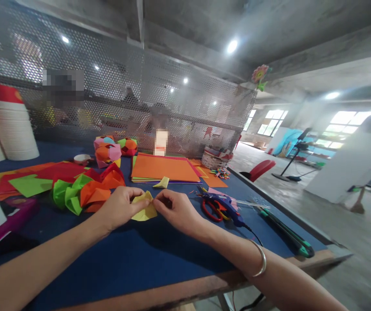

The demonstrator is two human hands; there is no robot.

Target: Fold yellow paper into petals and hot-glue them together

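Note:
A folded piece of yellow paper (145, 212) is held just above the blue tabletop. My left hand (123, 206) pinches it from the left, thumb lying across its face. At its right edge, my right hand (175, 208) has thumb and fingertips pinched together on it. Another small yellow paper piece (162, 183) lies just beyond, against a stack of coloured paper (164, 167) with an orange sheet on top. Left of my hands sit folded green paper (71, 194) and folded orange paper (97, 194).
Right of my hands lie a blue glue gun (226, 206), red-handled scissors (212, 211) and a green-and-black long tool (286, 231). A woven basket (217, 157) and paper balls (107, 152) stand behind. Paper cups (13, 125) and a purple tape dispenser (13, 222) are at left.

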